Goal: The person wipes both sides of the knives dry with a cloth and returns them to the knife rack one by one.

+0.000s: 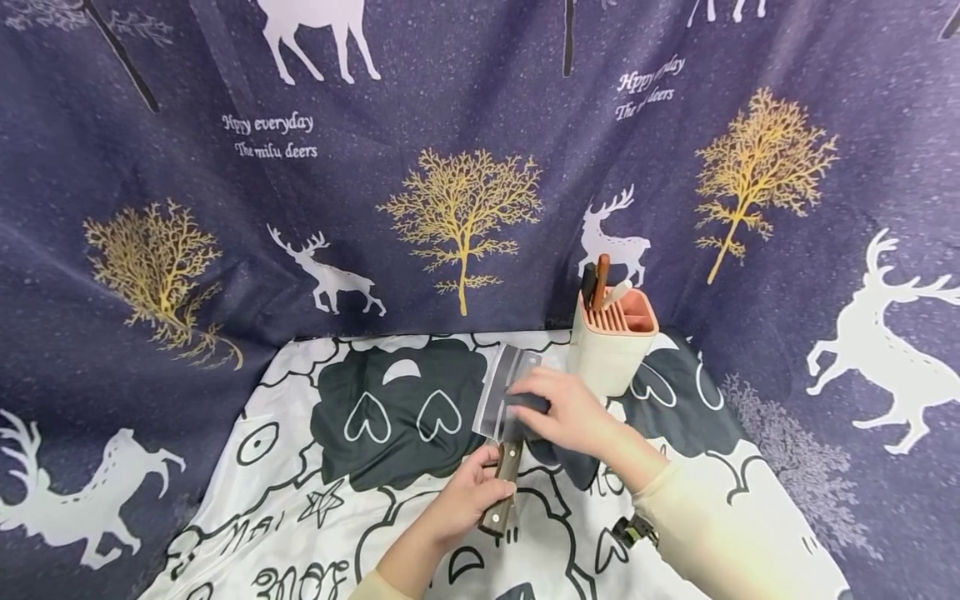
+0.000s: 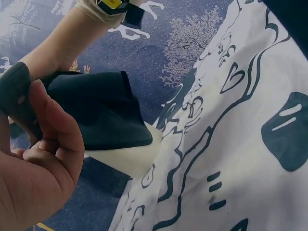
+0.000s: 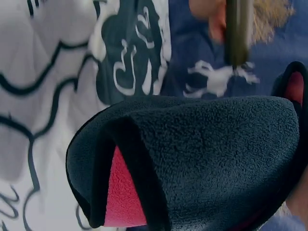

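Observation:
My left hand (image 1: 472, 493) grips the brown riveted handle of a cleaver (image 1: 492, 392), whose broad, shiny blade points away from me, above the cloth-covered table. My right hand (image 1: 568, 410) holds a dark grey cleaning cloth (image 3: 216, 154) at the right side of the blade, fingers bent over the cloth. In the right wrist view the cloth is folded over, with a pink underside showing. From the left wrist, the cloth (image 2: 96, 110) hangs just beyond my left hand (image 2: 53, 154), and most of the blade is hidden.
A cream knife block (image 1: 609, 362) with an orange slotted top stands at the back right, several handles (image 1: 602, 283) sticking up from it. The table wears a white and dark printed cover (image 1: 300, 500). A purple curtain (image 1: 360, 275) with deer and trees hangs behind.

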The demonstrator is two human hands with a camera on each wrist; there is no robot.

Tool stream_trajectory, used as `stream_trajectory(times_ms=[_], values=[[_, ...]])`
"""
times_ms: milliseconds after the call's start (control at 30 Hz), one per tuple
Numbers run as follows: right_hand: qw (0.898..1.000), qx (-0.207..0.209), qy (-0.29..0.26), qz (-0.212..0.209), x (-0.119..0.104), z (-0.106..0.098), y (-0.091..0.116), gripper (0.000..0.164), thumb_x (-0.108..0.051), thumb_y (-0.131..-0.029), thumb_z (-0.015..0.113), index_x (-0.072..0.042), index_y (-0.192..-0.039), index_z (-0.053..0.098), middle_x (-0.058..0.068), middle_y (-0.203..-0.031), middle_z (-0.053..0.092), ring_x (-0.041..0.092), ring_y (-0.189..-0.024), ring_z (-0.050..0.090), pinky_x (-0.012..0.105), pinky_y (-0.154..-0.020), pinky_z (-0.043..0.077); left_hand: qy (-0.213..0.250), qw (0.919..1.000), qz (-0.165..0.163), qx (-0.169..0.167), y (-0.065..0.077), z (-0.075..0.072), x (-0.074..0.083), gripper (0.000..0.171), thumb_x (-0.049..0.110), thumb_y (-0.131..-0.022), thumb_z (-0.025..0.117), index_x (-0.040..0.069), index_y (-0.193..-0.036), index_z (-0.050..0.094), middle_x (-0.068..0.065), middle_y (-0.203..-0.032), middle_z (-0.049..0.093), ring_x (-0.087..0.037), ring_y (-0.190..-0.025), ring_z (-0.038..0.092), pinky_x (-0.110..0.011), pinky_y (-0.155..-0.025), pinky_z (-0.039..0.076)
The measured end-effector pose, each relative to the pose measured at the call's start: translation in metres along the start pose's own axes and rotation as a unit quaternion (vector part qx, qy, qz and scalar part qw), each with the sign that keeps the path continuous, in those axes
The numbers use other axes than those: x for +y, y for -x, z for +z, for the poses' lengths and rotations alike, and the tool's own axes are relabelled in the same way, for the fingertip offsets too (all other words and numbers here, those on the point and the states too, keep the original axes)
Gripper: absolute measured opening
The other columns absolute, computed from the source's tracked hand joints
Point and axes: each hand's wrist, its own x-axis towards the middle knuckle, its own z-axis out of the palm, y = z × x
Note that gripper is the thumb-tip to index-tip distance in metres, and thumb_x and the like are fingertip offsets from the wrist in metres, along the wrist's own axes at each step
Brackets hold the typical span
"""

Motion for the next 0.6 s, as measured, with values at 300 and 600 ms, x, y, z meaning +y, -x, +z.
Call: stream_trajectory(times_ms=[300, 600], values=[[0.999, -0.035, 0.004, 0.012, -0.013, 0.032, 0.004, 0.015, -0.025, -0.091, 0.078, -0.02, -0.102, 0.07, -0.006, -0.096, 0.072, 0.009, -0.089, 0.069, 0.03, -0.079, 0.058, -0.016, 0.9999, 0.003, -0.001, -0.001, 0.008, 0.0, 0.037, 0.006, -0.095, 0.058, -0.003, -0.127, 0.041, 0.006, -0.093, 0.064, -0.002, -0.075, 0.058, -0.019, -0.065, 0.05], [0.999, -0.031, 0.0, 0.035, -0.013, 0.041, -0.003, 0.015, -0.025, -0.091, 0.077, -0.019, -0.104, 0.075, -0.005, -0.094, 0.072, 0.011, -0.086, 0.068, 0.033, -0.078, 0.057, -0.014, 0.9998, 0.003, 0.015, 0.003, 0.005, -0.002, 0.035, 0.006, -0.095, 0.06, 0.001, -0.124, 0.042, 0.004, -0.094, 0.065, -0.004, -0.076, 0.059, -0.021, -0.068, 0.052]])
